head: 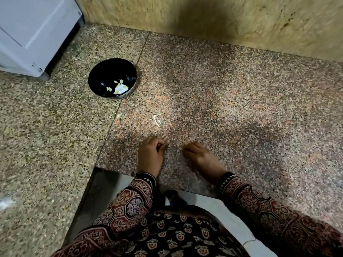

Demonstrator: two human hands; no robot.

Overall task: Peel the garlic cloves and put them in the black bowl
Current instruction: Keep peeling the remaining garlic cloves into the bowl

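You face one speckled granite counter (241,89) backed by a tan stone wall (222,19), with one white appliance (27,34) at its far left. One glossy black bowl (104,75) stands near that appliance, well ahead of your hands, holding a few pale peeled garlic cloves (120,88). Your left hand (151,154) and right hand (200,156) sit near the counter's edge. Each grip is curled, but the blur hides whether it holds anything. One papery skin scrap (156,120) lies between the hands and the bowl.

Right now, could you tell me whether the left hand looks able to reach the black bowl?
Probably yes: only open countertop lies between the left hand and the black bowl, which sits uncovered ahead and to its left. The small pale scrap lies off that path.
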